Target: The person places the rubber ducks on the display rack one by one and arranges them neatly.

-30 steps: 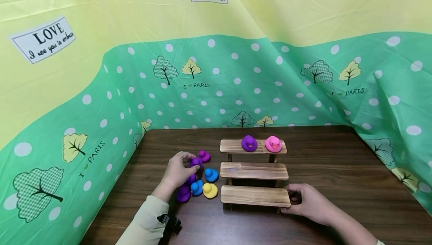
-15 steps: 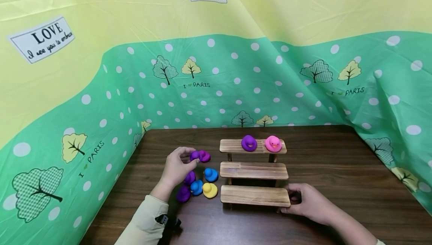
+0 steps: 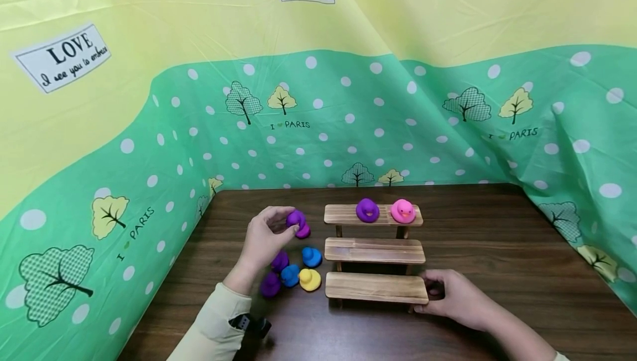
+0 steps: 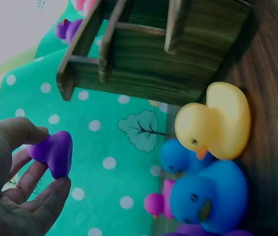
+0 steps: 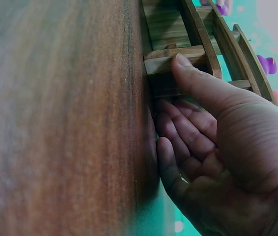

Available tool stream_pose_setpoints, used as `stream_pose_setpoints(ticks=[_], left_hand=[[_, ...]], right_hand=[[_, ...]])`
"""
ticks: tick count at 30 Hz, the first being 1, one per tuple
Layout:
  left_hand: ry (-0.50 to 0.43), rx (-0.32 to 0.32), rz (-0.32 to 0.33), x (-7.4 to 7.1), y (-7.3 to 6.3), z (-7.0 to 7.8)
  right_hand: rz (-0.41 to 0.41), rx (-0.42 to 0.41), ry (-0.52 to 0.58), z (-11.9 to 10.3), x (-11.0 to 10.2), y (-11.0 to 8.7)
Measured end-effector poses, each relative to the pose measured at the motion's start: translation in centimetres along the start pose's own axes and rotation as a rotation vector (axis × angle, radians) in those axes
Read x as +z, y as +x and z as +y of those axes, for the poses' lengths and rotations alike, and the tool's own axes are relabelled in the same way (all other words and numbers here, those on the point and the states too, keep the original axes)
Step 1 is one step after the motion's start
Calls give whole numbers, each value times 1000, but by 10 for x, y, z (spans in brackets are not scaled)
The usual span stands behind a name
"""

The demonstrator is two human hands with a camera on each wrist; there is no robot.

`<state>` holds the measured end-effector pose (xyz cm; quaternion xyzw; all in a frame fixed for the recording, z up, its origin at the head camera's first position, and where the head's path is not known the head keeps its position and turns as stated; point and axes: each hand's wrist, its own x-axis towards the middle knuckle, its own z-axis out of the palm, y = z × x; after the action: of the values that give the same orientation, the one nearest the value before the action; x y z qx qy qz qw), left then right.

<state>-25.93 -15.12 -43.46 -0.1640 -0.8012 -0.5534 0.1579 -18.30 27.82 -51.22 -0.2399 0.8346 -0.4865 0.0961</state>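
Note:
In the head view my left hand [image 3: 262, 241] pinches a purple rubber duck [image 3: 296, 218] between thumb and fingers. The left wrist view shows this duck [image 4: 59, 155] raised off the table. Just below it in the head view lies a magenta duck [image 3: 303, 233], partly covered. At the right end of the three-tier wooden stand [image 3: 375, 288], my right hand [image 3: 455, 301] grips the lowest tier. The right wrist view has the thumb [image 5: 198, 81] against its end leg and the fingers curled behind. On the top tier sit a purple duck [image 3: 367, 211] and a pink duck [image 3: 403, 212].
Left of the stand, near my left forearm, a yellow duck [image 3: 310, 280], two blue ducks, one of them farther back [image 3: 311, 257], and two purple ducks, one nearest me [image 3: 271, 285], cluster on the dark wooden table [image 3: 478, 228]. A patterned green and yellow cloth [image 3: 318, 101] encloses the table.
My left hand has lifted the purple duck from among the others and carried it away from me and slightly right, over the magenta duck. The right hand stays at the stand.

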Motion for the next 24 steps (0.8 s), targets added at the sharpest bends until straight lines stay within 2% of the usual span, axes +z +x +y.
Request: stream_pose_setpoints(ticks=[5,12,14,16,22,24], left_hand=[[-52,20,-2,5,5,15],[-86,36,-31,9,6,53],[-89,50,-32,10,5,60],[-92,65,-27,12,7,60],[-89,123,-33,18,15,40],[-92,136,-47,19,17,38]], right_hand=[[-2,-7,8,0,0,0],[-1,-4,14,0,0,-1],[0,0,15,0,0,0],[2,1,15,0,0,0],[5,2,12,1,1,-1],[5,4,12,0,1,-1]])
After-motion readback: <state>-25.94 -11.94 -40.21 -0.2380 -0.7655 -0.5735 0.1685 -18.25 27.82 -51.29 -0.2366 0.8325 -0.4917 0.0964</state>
